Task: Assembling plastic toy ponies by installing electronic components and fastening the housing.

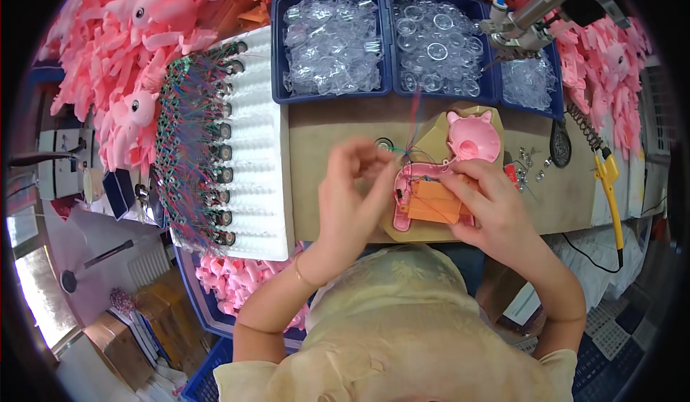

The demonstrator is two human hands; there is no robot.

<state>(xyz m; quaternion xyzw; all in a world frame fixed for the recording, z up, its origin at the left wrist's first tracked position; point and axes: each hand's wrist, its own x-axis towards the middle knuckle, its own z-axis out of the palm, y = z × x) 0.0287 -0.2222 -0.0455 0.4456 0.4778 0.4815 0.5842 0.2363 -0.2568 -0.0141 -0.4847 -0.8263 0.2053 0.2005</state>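
Observation:
In front of me lies an open pink animal-shaped toy shell [402,218]. An orange box-shaped part [431,204] sits inside it, with thin wires across it. My right hand [494,204] grips the shell and the orange part from the right, thumb and fingers bent over the edge. At the shell's left side, my left hand [351,197] is raised with curled fingers, smeared by motion; whether they pinch a wire is unclear. Red and blue wires [412,125] rise above the shell. A small round part [384,144] lies just beyond my left fingertips. The pink head-shaped piece [478,139] rests above the shell.
A white foam tray [262,150] holds wired circuit boards at left. Blue bins [388,42] of clear plastic parts stand behind. A metal powered driver [528,24] hangs at upper right; a yellow-handled tool [609,186] hangs right. Screws [528,163] lie near the head piece. Pink shells [108,49] pile left.

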